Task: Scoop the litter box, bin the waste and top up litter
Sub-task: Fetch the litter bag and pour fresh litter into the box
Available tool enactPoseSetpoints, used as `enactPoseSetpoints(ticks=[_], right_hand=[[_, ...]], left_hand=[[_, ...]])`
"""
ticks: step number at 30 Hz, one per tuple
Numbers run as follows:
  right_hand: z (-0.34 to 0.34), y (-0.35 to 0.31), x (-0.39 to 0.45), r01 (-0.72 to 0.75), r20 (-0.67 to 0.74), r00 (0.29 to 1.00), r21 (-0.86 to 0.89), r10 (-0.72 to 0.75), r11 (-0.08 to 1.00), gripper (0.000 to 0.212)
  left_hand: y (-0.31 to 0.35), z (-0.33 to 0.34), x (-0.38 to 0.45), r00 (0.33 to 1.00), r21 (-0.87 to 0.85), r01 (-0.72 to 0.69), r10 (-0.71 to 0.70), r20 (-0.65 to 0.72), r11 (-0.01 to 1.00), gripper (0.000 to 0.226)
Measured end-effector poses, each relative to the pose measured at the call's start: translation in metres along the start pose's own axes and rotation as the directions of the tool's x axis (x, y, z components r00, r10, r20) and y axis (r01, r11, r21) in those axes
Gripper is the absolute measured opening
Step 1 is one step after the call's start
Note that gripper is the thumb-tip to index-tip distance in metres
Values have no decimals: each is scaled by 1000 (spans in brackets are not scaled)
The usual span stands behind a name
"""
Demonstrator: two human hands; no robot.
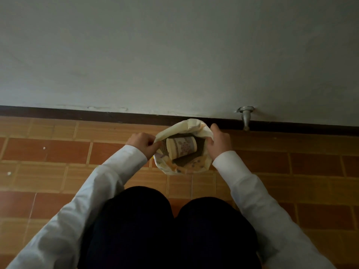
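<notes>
We crouch over the cream printed paper litter bag, which stands open on the brown tiled floor just beside the dark skirting board. Our left hand pinches the bag's left rim; our right hand grips the right rim, so the 2 hands spread the mouth. Inside, a patterned paper cup lies tilted on dark litter. We judge this the top-up step. Next we likely free 1 hand, take the cup and scoop. No litter box is in view.
</notes>
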State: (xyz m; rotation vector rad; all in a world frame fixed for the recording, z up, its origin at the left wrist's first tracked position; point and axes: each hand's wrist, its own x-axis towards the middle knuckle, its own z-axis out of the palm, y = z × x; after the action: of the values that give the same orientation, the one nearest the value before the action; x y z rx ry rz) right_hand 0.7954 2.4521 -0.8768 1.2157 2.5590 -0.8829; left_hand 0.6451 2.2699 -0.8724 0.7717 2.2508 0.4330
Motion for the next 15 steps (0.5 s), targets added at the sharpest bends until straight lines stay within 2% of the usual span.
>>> enactPoseSetpoints(ticks=[6,11,15], right_hand=[[-82,-55,-55,30,-2,1000,34,-30,999,12],[-185,-126,-122,55,53,997,62,-58,997,13],[-281,-194,-187,133,42,990,37,-134,990,8]], left_hand=[[51,-78,-82,988,-112,38,-54,-143,993,28],[104,-169,-178,975,-213,38,-83,-206,976,48],[153,-254,-269,962,-277,58,-128,-241,959,39]])
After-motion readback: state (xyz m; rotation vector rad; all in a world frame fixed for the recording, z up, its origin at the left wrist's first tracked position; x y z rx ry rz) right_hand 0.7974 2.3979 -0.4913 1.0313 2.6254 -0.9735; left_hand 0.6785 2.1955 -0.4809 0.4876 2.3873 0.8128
